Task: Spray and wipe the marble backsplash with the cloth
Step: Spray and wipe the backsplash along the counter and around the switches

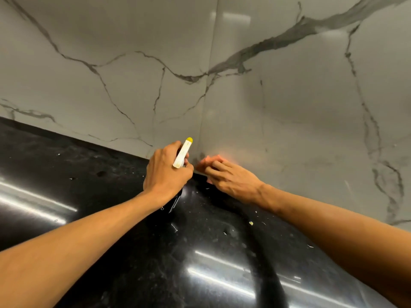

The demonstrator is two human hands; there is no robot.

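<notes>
Left hand (166,172) wraps the sprayer (182,154), fingers curled round the neck. The yellow nozzle tip points up at the backsplash (289,85), close to the seam. I can't tell if a finger is on the trigger.

Right hand (231,176) is low at the wall's foot, fingers bent over a pink cloth (208,161) and pressing it to the marble where it meets the counter (111,241). Only a small bit of cloth shows past the fingertips; the rest is hidden.

I judge the step as wiping the bottom edge by the seam, sprayer held ready.

To do it well:
- Keep the cloth flat under the fingers, not bunched, so it reaches into the joint.
- Wipe along the wall's foot, then work upward in overlapping passes.
- Aim the nozzle away from the right hand before squeezing.
- Mist lightly. Glossy marble will likely streak if soaked, and drips will run onto the counter.
- Crumbs lie on the counter, so I keep the cloth off them or it will smear grit on the wall.
</notes>
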